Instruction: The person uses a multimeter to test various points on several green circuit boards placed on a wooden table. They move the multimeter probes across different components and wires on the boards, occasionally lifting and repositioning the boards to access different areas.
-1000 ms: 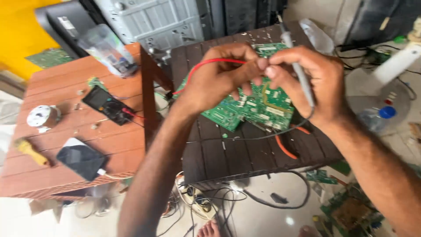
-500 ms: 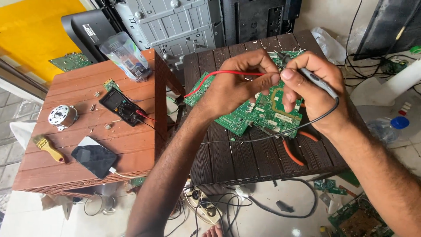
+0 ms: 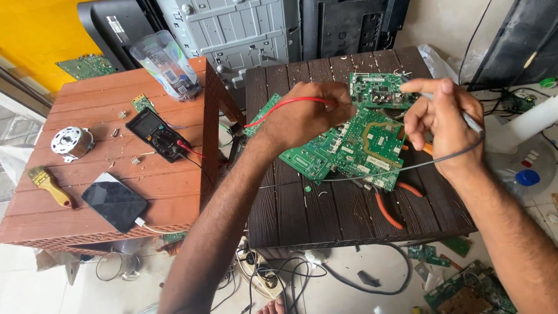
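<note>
Both hands have drawn apart: left hand [image 3: 305, 113] pinches the red probe [image 3: 279, 107], right hand [image 3: 444, 125] grips the grey probe [image 3: 472, 123], both tips on the green boards [image 3: 360, 145] lying on the dark table [image 3: 290, 203], so probing looks underway, with the meter [image 3: 158, 135] well apart.

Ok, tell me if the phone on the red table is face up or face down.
Cannot tell: the phone lies flat, its dark glossy side up, a white cable plugged in.

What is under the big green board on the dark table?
Orange-handled pliers poke out from under the big green board; their front end is hidden beneath it. Another green board lies partly underneath too. The rest is covered.
</note>
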